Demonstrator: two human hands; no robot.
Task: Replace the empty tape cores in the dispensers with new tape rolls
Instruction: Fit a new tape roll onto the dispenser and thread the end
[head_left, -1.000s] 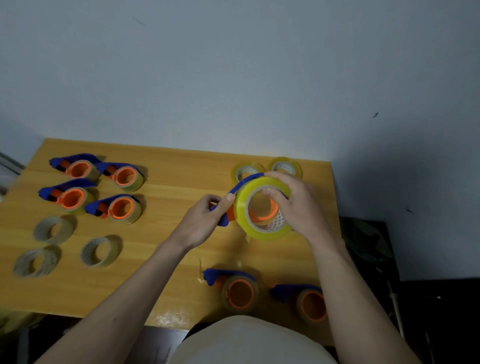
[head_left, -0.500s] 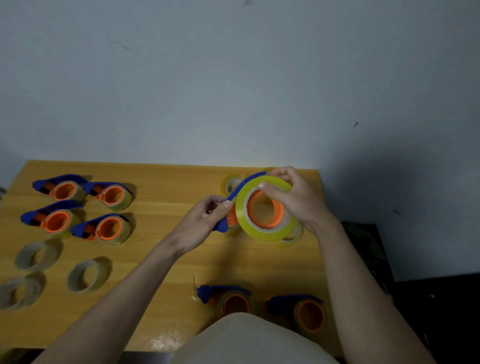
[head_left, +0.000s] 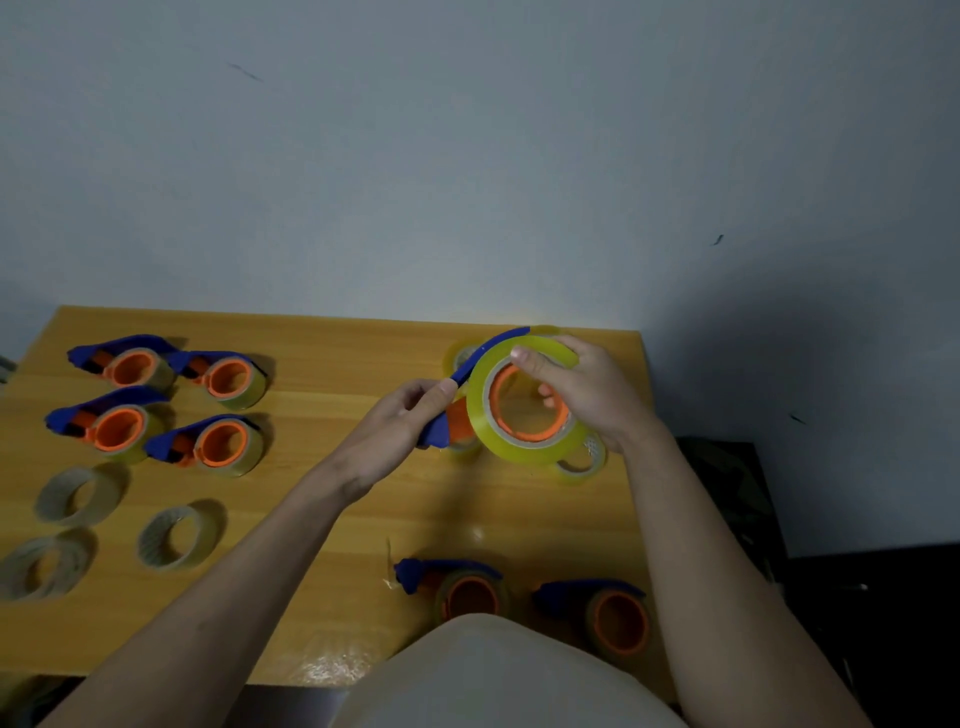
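Held above the far right of the wooden table (head_left: 332, 499), the blue plastic dispenser with an orange hub (head_left: 451, 410) is pinched at its handle by the left hand (head_left: 400, 431). The right hand (head_left: 587, 400) curls round the new yellow-clear tape roll (head_left: 519, 400), which sits over the hub. Press evenly round the rim (keeping the roll square) until it seems fully seated.

Yellow tape roll (head_left: 480, 415) on blue dispenser (head_left: 435, 434), held aloft.
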